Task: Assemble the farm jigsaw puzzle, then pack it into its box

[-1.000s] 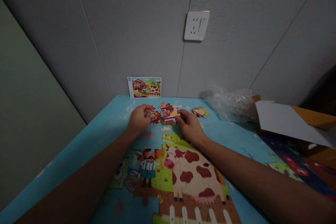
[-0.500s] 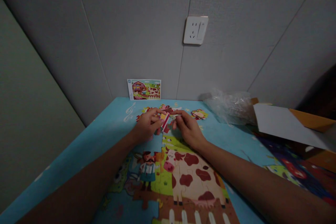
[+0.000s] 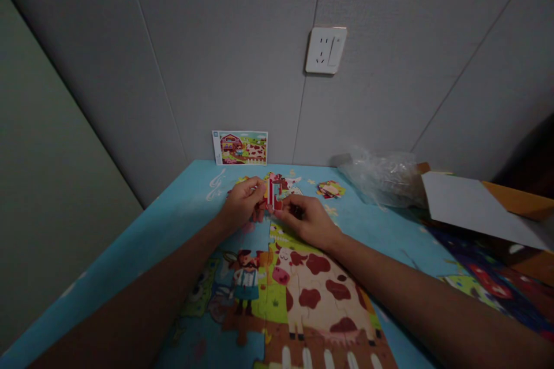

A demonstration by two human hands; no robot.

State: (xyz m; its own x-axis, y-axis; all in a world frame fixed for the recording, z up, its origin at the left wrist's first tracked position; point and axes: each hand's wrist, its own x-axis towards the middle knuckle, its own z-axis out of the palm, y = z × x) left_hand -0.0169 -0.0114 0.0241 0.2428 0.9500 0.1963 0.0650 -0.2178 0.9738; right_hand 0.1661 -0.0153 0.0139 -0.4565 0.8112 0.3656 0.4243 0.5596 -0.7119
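A red and white puzzle piece (image 3: 271, 195) is raised between my hands, above the far part of the table. My left hand (image 3: 241, 202) pinches it at its left side. The fingers of my right hand (image 3: 309, 220) are closed at its lower right edge, and some of the fingertips are hidden. Below my hands lies the partly joined jigsaw puzzle (image 3: 320, 294), with a spotted cow, a farmer figure and a white fence. Loose puzzle pieces (image 3: 291, 183) lie just beyond my hands, partly covered by them.
A small picture card (image 3: 240, 148) of the farm scene leans on the wall. More puzzle pieces (image 3: 330, 188) are piled at the back. To the right are a crumpled clear plastic bag (image 3: 381, 176) and an open box (image 3: 476, 207). A patterned blue cloth (image 3: 173, 219) covers the table.
The puzzle piece has been turned more upright, its face now towards me. My right hand has come in from beside the piece and closed on its lower edge.
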